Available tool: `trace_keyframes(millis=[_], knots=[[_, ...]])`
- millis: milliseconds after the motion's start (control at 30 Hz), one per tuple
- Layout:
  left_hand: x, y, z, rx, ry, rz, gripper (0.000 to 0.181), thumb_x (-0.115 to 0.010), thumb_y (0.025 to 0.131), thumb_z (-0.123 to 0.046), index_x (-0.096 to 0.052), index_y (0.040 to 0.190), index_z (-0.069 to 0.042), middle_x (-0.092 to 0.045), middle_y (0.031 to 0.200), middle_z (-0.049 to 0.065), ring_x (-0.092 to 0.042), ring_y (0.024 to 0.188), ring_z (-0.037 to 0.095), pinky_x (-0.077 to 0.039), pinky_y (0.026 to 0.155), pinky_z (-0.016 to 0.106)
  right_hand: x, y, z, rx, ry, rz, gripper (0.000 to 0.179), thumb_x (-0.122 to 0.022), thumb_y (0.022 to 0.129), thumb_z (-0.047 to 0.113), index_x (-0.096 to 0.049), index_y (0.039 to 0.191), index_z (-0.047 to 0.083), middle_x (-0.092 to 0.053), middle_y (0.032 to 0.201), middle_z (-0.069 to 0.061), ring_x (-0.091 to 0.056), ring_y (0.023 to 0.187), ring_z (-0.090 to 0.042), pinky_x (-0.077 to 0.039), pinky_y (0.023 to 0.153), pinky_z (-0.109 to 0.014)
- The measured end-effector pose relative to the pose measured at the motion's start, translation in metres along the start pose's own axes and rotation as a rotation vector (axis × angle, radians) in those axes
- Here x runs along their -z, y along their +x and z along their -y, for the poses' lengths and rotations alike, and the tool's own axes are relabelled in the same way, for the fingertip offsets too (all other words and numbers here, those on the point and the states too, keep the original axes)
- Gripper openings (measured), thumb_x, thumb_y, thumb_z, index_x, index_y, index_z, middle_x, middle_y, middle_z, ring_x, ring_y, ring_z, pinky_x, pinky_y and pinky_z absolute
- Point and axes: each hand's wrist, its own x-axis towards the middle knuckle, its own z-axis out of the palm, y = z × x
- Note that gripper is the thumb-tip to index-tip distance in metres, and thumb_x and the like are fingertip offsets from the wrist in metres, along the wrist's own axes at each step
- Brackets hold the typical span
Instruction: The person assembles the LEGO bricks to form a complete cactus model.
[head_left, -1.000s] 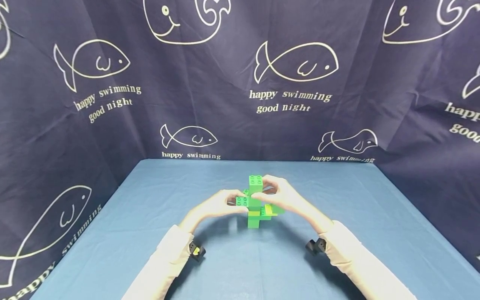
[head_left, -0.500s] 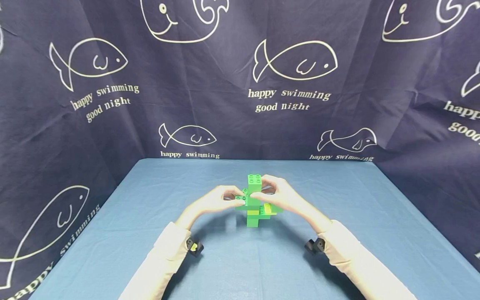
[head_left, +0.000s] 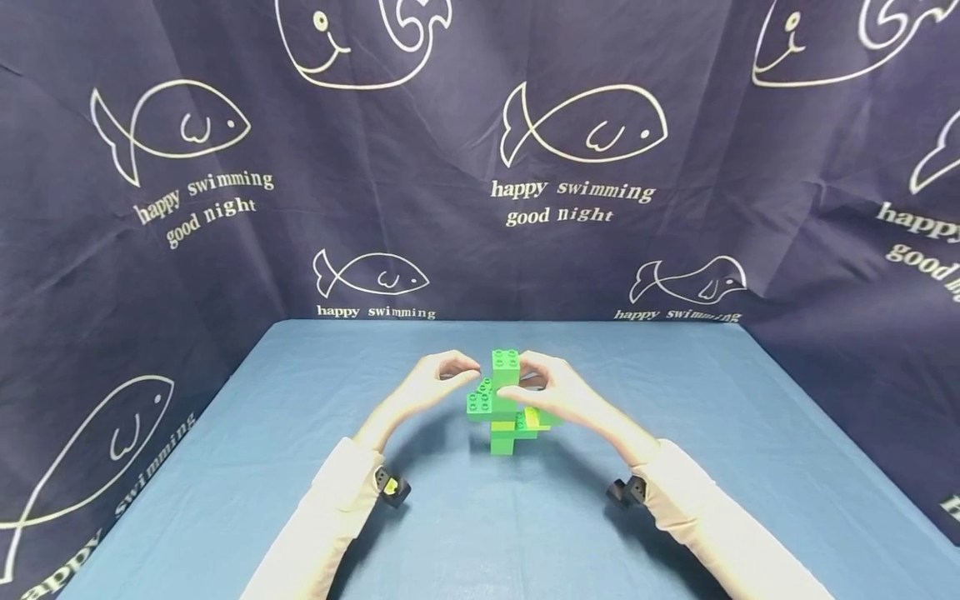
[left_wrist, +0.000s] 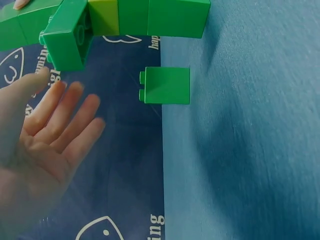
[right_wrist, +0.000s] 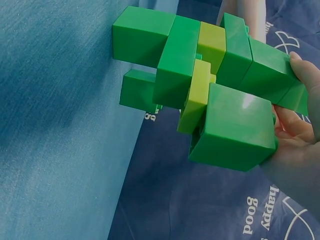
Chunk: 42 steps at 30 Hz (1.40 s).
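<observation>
A toy-brick tower [head_left: 503,408] of green bricks with yellow-green layers stands upright mid-table. My right hand [head_left: 566,392] grips its upper part, thumb on the near side, fingers behind. In the right wrist view, that hand [right_wrist: 297,145] holds the top end. A green brick [head_left: 478,404] juts out from the tower's left side. Just above and left of it is my left hand [head_left: 431,379], apart from the tower. The left wrist view shows this hand [left_wrist: 50,135] holding nothing, its fingers spread.
Another green brick [left_wrist: 167,86] stands on the table, apart from the tower, on its far side. A yellow-green brick [right_wrist: 197,100] bearing a large green brick [right_wrist: 237,127] sticks out right. Blue cloth [head_left: 480,525] covers the table; fish-print curtains [head_left: 585,250] hang around it.
My left hand has let go of the jutting green brick and moved up and left, away from it. My right hand keeps its hold on the tower.
</observation>
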Motion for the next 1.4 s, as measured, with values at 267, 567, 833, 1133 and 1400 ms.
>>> trace_keyframes(millis=[267, 567, 833, 1133, 1400], knots=[[-0.004, 0.010, 0.007, -0.011, -0.066, -0.035, 0.027, -0.068, 0.086, -0.017, -0.065, 0.107, -0.001, -0.067, 0.106, 0.018, -0.065, 0.099, 0.022, -0.051, 0.091, 0.031, -0.001, 0.000, -0.001, 0.004, -0.014, -0.001, 0.021, -0.074, 0.081, 0.015, -0.063, 0.098, 0.006, -0.066, 0.094, -0.007, -0.064, 0.091, -0.018, -0.053, 0.087, -0.033], [-0.009, 0.017, 0.017, 0.027, -0.020, 0.023, 0.037, -0.070, 0.084, -0.017, -0.061, 0.114, 0.003, -0.065, 0.112, 0.018, -0.063, 0.104, 0.027, -0.050, 0.093, 0.033, 0.000, -0.002, 0.000, 0.011, 0.009, -0.002, 0.022, -0.074, 0.080, 0.016, -0.063, 0.098, 0.006, -0.066, 0.094, -0.009, -0.065, 0.092, -0.025, -0.053, 0.088, -0.041], [-0.016, 0.023, 0.025, 0.035, -0.021, 0.040, 0.037, -0.072, 0.082, -0.014, -0.060, 0.115, 0.001, -0.065, 0.114, 0.017, -0.062, 0.106, 0.029, -0.051, 0.092, 0.033, 0.000, -0.003, -0.002, 0.020, -0.021, 0.005, 0.022, -0.074, 0.081, 0.019, -0.064, 0.100, 0.012, -0.066, 0.095, -0.002, -0.065, 0.093, -0.020, -0.052, 0.089, -0.039], [-0.021, 0.025, 0.031, 0.082, 0.054, 0.110, 0.042, -0.070, 0.084, -0.017, -0.059, 0.121, -0.002, -0.062, 0.122, 0.015, -0.058, 0.114, 0.028, -0.048, 0.097, 0.035, -0.001, -0.002, -0.003, 0.025, -0.035, 0.015, 0.023, -0.073, 0.082, 0.017, -0.064, 0.102, 0.011, -0.066, 0.095, -0.004, -0.064, 0.092, -0.018, -0.052, 0.090, -0.037], [-0.024, 0.024, 0.039, 0.053, 0.035, 0.155, 0.036, -0.066, 0.086, -0.010, -0.059, 0.119, 0.003, -0.064, 0.118, 0.018, -0.062, 0.107, 0.028, -0.049, 0.095, 0.032, 0.000, -0.006, 0.009, 0.020, -0.037, 0.009, 0.023, -0.071, 0.083, 0.011, -0.063, 0.103, 0.003, -0.066, 0.094, -0.011, -0.064, 0.092, -0.025, -0.052, 0.090, -0.041]])
